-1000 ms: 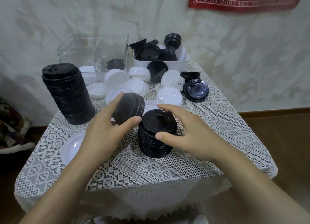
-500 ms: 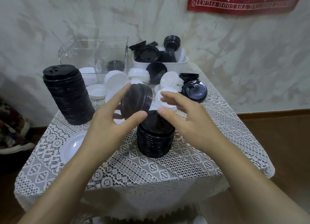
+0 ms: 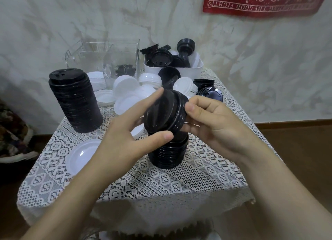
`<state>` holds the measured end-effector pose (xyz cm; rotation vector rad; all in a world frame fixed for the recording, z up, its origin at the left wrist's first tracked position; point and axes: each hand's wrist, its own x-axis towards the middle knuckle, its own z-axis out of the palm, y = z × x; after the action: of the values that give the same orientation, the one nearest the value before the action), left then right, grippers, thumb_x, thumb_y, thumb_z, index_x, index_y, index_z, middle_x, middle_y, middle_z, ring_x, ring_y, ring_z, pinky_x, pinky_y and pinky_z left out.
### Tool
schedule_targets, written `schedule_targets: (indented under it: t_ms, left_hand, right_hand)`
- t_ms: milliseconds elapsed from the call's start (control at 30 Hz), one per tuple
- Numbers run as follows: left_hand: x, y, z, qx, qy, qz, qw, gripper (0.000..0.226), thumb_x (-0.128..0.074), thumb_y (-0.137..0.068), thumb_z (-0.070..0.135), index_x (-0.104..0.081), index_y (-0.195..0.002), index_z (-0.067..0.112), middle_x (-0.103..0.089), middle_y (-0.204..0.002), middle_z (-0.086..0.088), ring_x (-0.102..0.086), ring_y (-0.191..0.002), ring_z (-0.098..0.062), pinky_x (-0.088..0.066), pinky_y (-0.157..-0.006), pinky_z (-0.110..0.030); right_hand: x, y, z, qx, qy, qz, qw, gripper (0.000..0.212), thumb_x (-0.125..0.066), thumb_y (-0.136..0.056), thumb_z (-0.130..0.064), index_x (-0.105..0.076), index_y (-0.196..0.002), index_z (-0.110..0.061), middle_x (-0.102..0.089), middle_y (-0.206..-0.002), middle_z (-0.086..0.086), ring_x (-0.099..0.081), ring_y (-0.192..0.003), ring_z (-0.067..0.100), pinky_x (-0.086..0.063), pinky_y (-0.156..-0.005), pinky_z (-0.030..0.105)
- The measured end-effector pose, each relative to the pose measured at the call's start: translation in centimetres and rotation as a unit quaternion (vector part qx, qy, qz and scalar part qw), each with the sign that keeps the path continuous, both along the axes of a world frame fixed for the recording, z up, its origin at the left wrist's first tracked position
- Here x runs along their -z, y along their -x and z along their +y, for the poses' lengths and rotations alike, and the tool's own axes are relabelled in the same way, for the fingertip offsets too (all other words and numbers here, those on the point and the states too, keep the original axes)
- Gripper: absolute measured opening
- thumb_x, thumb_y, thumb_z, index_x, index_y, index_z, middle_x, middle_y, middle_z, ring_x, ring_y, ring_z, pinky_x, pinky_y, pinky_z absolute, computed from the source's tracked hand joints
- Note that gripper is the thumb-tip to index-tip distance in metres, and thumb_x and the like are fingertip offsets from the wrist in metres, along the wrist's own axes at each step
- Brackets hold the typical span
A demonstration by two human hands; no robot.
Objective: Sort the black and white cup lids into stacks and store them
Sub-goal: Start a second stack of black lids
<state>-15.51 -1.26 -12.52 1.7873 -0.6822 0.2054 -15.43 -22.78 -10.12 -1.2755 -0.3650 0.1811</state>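
A small bundle of black lids (image 3: 164, 112) hangs tilted on its side above a short black lid stack (image 3: 168, 153) at the table's middle. My left hand (image 3: 124, 133) holds the bundle from the left, thumb under it and fingers along its top. My right hand (image 3: 213, 121) grips the bundle's right rim with curled fingers. A tall black lid stack (image 3: 75, 99) stands at the left. Loose white lids (image 3: 129, 92) lie behind the hands, and one large white lid (image 3: 80, 157) lies near my left wrist.
A clear plastic box (image 3: 109, 62) stands at the back left against the wall. A white bin (image 3: 181, 71) with mixed black and white lids sits at the back middle. More black lids (image 3: 210, 94) lie at the right. A lace cloth (image 3: 197, 177) covers the small table.
My left hand lifted the black bundle up and to the right, over the short stack. My right hand left the short stack's top and took hold of the bundle's right rim.
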Motion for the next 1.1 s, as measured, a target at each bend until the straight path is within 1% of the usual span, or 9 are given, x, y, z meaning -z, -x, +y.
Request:
schedule_targets:
  t_ms: [200, 467, 633, 733, 833, 867, 933, 1000, 1100]
  left_hand:
    - [0.1, 0.4, -0.7, 0.038, 0.064, 0.031, 0.997, 0.071, -0.076, -0.078, 0.035, -0.052, -0.145, 0.037, -0.066, -0.136, 0.018, -0.06, -0.131, -0.005, -0.046, -0.107, -0.022]
    - [0.2, 0.9, -1.5, 0.046, 0.103, 0.029, 0.993, 0.064, -0.071, -0.08, 0.03, -0.053, -0.142, 0.029, -0.07, -0.127, 0.024, -0.063, -0.124, 0.001, -0.048, -0.098, -0.014]
    - [0.0, 0.1, -1.1, -0.009, 0.185, 0.033, 0.982, 0.043, -0.07, -0.083, 0.041, -0.073, -0.124, 0.031, -0.075, -0.119, 0.013, -0.069, -0.117, -0.011, -0.054, -0.101, -0.036]
    - [-0.3, 0.2, -0.7, 0.004, 0.123, 0.001, 0.992, 0.059, -0.066, -0.085, 0.032, -0.053, -0.143, 0.032, -0.063, -0.141, 0.018, -0.059, -0.133, -0.009, -0.047, -0.108, -0.023]
    - [0.1, 0.0, -0.7, -0.014, 0.109, -0.007, 0.994, 0.065, -0.071, -0.082, 0.037, -0.049, -0.144, 0.04, -0.062, -0.142, 0.019, -0.058, -0.134, -0.009, -0.046, -0.112, -0.031]
    - [0.3, -0.2, -0.6, -0.028, 0.102, -0.007, 0.994, 0.067, -0.073, -0.081, 0.041, -0.05, -0.143, 0.043, -0.062, -0.14, 0.022, -0.059, -0.131, -0.007, -0.047, -0.111, -0.029]
    - [0.6, -0.5, -0.6, -0.058, 0.052, -0.005, 0.997, 0.072, -0.075, -0.076, 0.049, -0.048, -0.142, 0.051, -0.06, -0.137, 0.031, -0.06, -0.127, -0.001, -0.048, -0.109, -0.027]
    - [0.9, -0.5, -0.5, -0.07, -0.017, 0.005, 0.997, 0.077, -0.077, -0.072, 0.059, -0.044, -0.142, 0.059, -0.056, -0.137, 0.036, -0.056, -0.129, 0.004, -0.045, -0.113, -0.035]
    - [1.2, -0.5, -0.8, -0.064, -0.116, 0.015, 0.991, 0.08, -0.074, -0.073, 0.066, -0.042, -0.146, 0.056, -0.051, -0.142, 0.034, -0.049, -0.134, 0.006, -0.042, -0.115, -0.041]
  right_hand:
    - [-0.3, 0.4, 0.1, -0.027, -0.041, -0.006, 0.999, 0.014, -0.068, -0.084, -0.028, -0.066, -0.072, -0.023, -0.074, -0.089, 0.0, -0.071, -0.087, 0.012, -0.059, -0.081, 0.028]
    - [-0.5, 0.8, 0.4, -0.049, -0.068, -0.024, 0.996, 0.014, -0.059, -0.093, -0.022, -0.055, -0.083, -0.014, -0.073, -0.097, 0.002, -0.07, -0.095, 0.014, -0.058, -0.086, 0.032]
    - [-0.9, 1.0, 0.0, -0.053, -0.084, -0.023, 0.995, 0.014, -0.056, -0.095, -0.021, -0.06, -0.082, -0.018, -0.073, -0.093, -0.004, -0.07, -0.092, 0.009, -0.059, -0.086, 0.03]
    - [-1.2, 0.8, -0.7, -0.029, -0.082, -0.021, 0.996, 0.015, -0.054, -0.096, -0.024, -0.052, -0.095, -0.009, -0.073, -0.099, -0.003, -0.071, -0.095, 0.01, -0.06, -0.085, 0.031]
    - [-1.0, 0.3, -1.4, 0.0, -0.085, 0.015, 0.996, 0.038, -0.058, -0.095, -0.026, -0.051, -0.126, -0.005, -0.072, -0.112, 0.006, -0.072, -0.099, 0.02, -0.06, -0.084, 0.035]
    - [-0.9, 0.0, -1.6, 0.017, -0.09, 0.031, 0.995, 0.04, -0.058, -0.095, -0.026, -0.053, -0.128, -0.004, -0.072, -0.112, 0.007, -0.073, -0.097, 0.021, -0.061, -0.082, 0.034]
    - [-0.6, -0.5, -2.3, 0.064, -0.116, 0.069, 0.989, 0.035, -0.057, -0.091, -0.025, -0.063, -0.118, -0.003, -0.074, -0.102, 0.006, -0.075, -0.086, 0.019, -0.061, -0.075, 0.03]
    - [0.0, -1.0, -3.3, 0.113, -0.143, 0.103, 0.978, 0.024, -0.058, -0.087, -0.023, -0.068, -0.104, -0.008, -0.073, -0.092, 0.004, -0.075, -0.078, 0.016, -0.061, -0.068, 0.026]
    - [1.6, -1.8, -4.6, 0.172, -0.146, 0.156, 0.962, 0.016, -0.053, -0.097, -0.019, -0.066, -0.102, -0.011, -0.07, -0.091, 0.002, -0.075, -0.075, 0.016, -0.061, -0.065, 0.025]
